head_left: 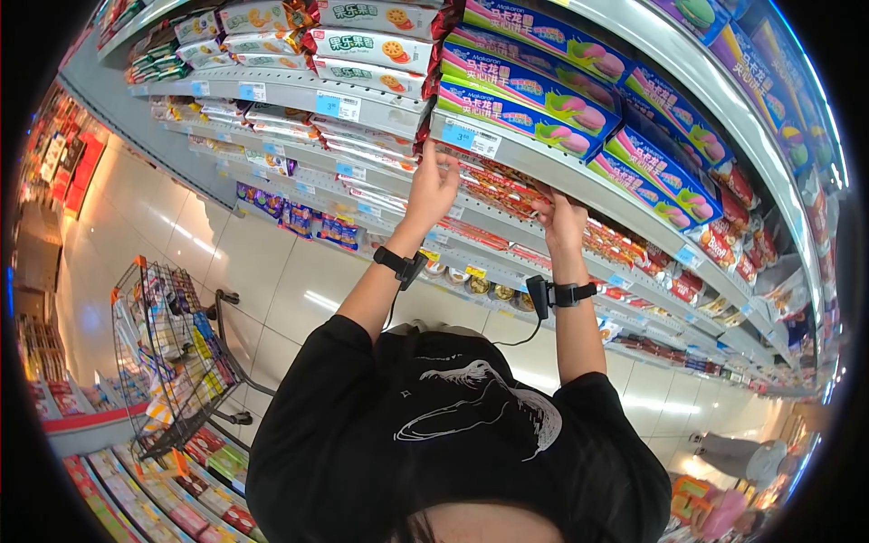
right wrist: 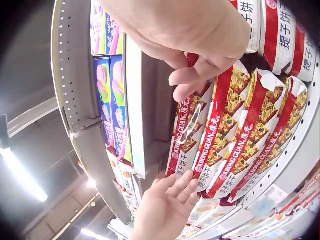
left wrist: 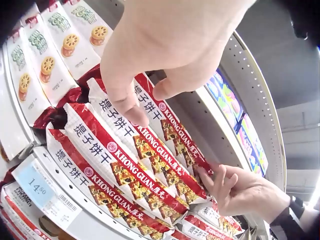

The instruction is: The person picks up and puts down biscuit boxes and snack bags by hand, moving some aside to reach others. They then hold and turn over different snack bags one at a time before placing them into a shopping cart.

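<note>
Red-and-white Khong Guan biscuit packs (left wrist: 150, 155) (right wrist: 215, 135) lie in a row on a shelf. In the left wrist view, my left hand (left wrist: 165, 45) (right wrist: 162, 210) reaches over one end of the uppermost pack, fingers extended, thumb apart, fingertips at its surface. At that pack's other end, my right hand (left wrist: 245, 192) (right wrist: 195, 40) has bent fingers around the wrapper's end; its thumb contact is partly hidden. Both hands (head_left: 433, 190) (head_left: 566, 226) are under a shelf edge in the head view.
Blue macaron boxes (head_left: 525, 95) stand on the shelf above, beside white fruit-biscuit packs (head_left: 371, 45). Price labels (head_left: 459, 136) line the shelf edge. A filled shopping cart (head_left: 172, 353) stands on the tiled floor at left. People are at the lower right.
</note>
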Motion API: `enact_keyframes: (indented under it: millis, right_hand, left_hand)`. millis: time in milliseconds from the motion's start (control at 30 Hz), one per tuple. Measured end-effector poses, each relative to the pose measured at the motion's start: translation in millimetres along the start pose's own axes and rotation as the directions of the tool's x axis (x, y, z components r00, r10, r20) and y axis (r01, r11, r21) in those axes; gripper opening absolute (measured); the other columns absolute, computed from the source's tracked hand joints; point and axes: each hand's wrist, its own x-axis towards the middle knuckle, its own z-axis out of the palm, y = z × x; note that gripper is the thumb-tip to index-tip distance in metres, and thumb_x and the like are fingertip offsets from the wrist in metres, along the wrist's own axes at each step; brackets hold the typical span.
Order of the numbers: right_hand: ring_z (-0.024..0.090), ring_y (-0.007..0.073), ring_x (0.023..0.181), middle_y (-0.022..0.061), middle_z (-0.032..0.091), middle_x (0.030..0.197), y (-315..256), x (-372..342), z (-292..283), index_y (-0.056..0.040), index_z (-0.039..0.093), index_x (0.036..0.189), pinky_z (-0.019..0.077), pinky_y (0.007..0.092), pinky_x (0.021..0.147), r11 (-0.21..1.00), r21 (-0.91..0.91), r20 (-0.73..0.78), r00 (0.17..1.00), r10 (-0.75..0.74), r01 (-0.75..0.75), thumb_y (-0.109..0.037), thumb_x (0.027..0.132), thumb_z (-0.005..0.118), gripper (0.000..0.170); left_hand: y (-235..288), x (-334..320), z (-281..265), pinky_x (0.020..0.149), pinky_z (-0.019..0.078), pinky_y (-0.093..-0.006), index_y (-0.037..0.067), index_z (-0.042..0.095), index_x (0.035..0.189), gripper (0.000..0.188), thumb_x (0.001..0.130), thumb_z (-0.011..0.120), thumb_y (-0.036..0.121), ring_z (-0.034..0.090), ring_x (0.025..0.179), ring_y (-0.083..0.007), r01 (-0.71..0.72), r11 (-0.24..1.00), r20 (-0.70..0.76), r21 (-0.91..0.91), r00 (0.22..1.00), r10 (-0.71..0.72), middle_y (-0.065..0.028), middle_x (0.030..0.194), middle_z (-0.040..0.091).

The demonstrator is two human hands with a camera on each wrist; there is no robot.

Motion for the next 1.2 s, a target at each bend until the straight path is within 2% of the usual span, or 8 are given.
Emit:
enact_keyframes:
  millis: [400,567,600,733,800,933,1067,1200]
  right_hand:
    - [0.064,0.0183,0.058,0.0195,0.064,0.105,2.3,-1.0,-17.7,-0.0007,0.048,0.120,0.0384,0.0213,0.042,0.989,0.133,0.126,0.991,0.054,-0.071,-0.020,0.091,0.056,0.035]
    - [0.045,0.0055,0.042,0.0156,0.068,0.092,8.9,-12.7,-27.1,-0.0003,0.051,0.116,0.0317,0.0177,0.037,0.997,0.022,0.018,0.997,-0.071,0.070,-0.018,0.088,0.056,0.033]
    - [0.043,0.0044,0.042,0.0148,0.068,0.091,14.2,-19.3,-25.6,-0.0021,0.049,0.119,0.0302,0.0156,0.037,0.993,-0.026,-0.030,0.993,-0.113,0.112,-0.017,0.089,0.055,0.034]
    - [0.044,0.0025,0.053,0.0035,0.060,0.083,45.4,-53.5,-2.8,-0.0031,0.049,0.122,0.0309,0.0150,0.039,0.991,-0.129,0.098,0.995,-0.034,0.047,-0.012,0.091,0.053,0.032]
    - [0.041,0.0026,0.047,0.0015,0.053,0.069,89.8,-49.7,1.8,-0.0024,0.050,0.118,0.0298,0.0154,0.037,0.969,-0.247,0.386,0.920,0.073,0.027,-0.011,0.091,0.052,0.028]
    - [0.038,0.0032,0.043,0.0008,0.049,0.063,176.7,-58.5,79.5,-0.0011,0.053,0.111,0.0286,0.0168,0.036,0.939,-0.336,0.573,0.776,0.264,-0.071,-0.010,0.091,0.050,0.022]
    - [0.041,0.0037,0.044,0.0012,0.052,0.064,240.1,-88.4,209.2,-0.0025,0.055,0.103,0.0310,0.0179,0.037,0.873,-0.483,0.739,0.506,0.445,-0.063,-0.007,0.091,0.050,0.014]
    - [0.049,0.0064,0.055,0.0013,0.056,0.071,296.2,-130.4,345.8,-0.0016,0.055,0.107,0.0394,0.0197,0.047,0.825,-0.548,0.836,0.142,0.531,0.141,-0.011,0.091,0.053,0.019]
  left_hand:
    - [7.0,3.8,-0.3,0.057,0.0461,-0.0321,0.010,0.026,0.141,0.065,0.082,0.055,0.006,0.056,0.060,-0.0211,0.067,0.988,-0.004,0.140,0.998,-0.067,-0.0117,0.085,0.058]
    - [2.8,-25.0,1.5,0.081,0.0459,-0.0335,-0.001,0.007,0.145,0.083,0.078,0.056,0.001,0.055,0.081,-0.0198,0.038,0.998,-0.012,0.044,0.999,-0.038,-0.0166,0.125,0.049]
    - [-18.5,-38.6,1.5,0.080,0.0461,-0.0330,0.000,0.013,0.145,0.079,0.080,0.057,0.003,0.054,0.079,-0.0184,-0.144,0.984,-0.049,0.102,0.988,0.149,-0.0148,0.116,0.055]
    - [-29.7,-96.6,-60.1,0.068,0.0479,-0.0341,0.008,0.049,0.128,0.043,0.086,0.056,0.016,0.061,0.071,-0.0210,0.161,0.969,0.183,0.187,0.963,-0.195,-0.0105,0.086,0.065]
    - [-52.3,-123.0,-100.9,0.069,0.0485,-0.0349,0.006,0.052,0.124,0.041,0.085,0.056,0.017,0.063,0.073,-0.0248,0.227,0.946,0.120,0.230,0.958,-0.259,-0.0129,0.084,0.065]
    - [-63.4,-167.2,-208.6,0.069,0.0496,-0.0367,0.005,0.056,0.118,0.037,0.084,0.055,0.019,0.064,0.076,-0.0290,0.347,0.906,-0.143,0.243,0.937,-0.320,-0.0159,0.085,0.066]
    - [-61.3,-223.6,-337.2,0.073,0.0501,-0.0392,0.006,0.059,0.112,0.033,0.083,0.056,0.020,0.062,0.079,-0.0306,0.580,0.755,-0.510,0.304,0.769,-0.385,-0.0159,0.086,0.064]
    - [-103.0,-319.4,-473.3,0.086,0.0454,-0.0440,0.008,0.058,0.115,0.041,0.076,0.060,0.021,0.054,0.101,-0.0347,0.794,0.436,-0.814,0.424,0.545,-0.201,-0.0183,0.107,0.056]
